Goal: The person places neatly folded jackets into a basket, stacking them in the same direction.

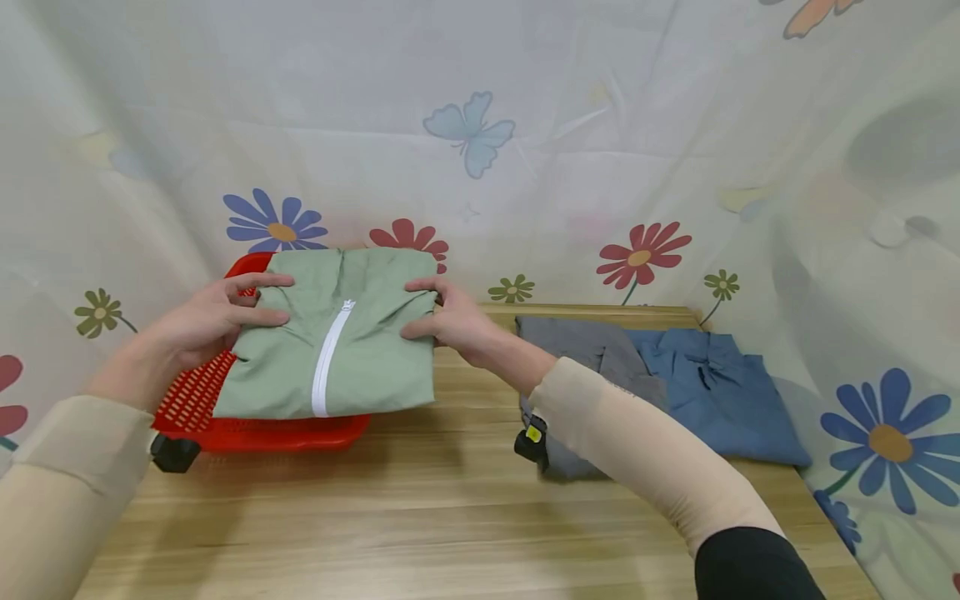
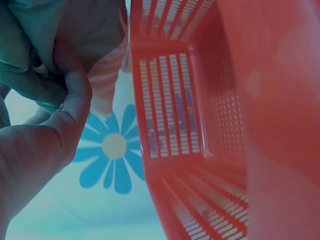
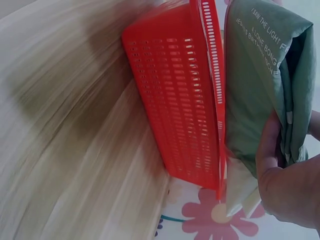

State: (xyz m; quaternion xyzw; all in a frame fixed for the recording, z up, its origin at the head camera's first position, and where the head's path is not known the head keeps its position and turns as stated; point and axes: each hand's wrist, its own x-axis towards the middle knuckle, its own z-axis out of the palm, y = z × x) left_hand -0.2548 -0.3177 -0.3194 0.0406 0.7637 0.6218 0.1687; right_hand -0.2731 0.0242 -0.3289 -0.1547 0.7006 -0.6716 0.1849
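A folded light green zip jacket with a white zipper is held up over the red plastic basket. My left hand grips its left edge, thumb and fingers on either side of the folded layers, as the left wrist view also shows. On the opposite edge, my right hand pinches the fold. White lettering shows on the jacket's underside in the right wrist view, and a pale cloth piece hangs below it. The slotted basket wall appears beside the left hand.
To the right, a folded grey garment and a folded blue garment lie partly overlapping on the wooden table. A flower-printed curtain hangs behind and along the sides.
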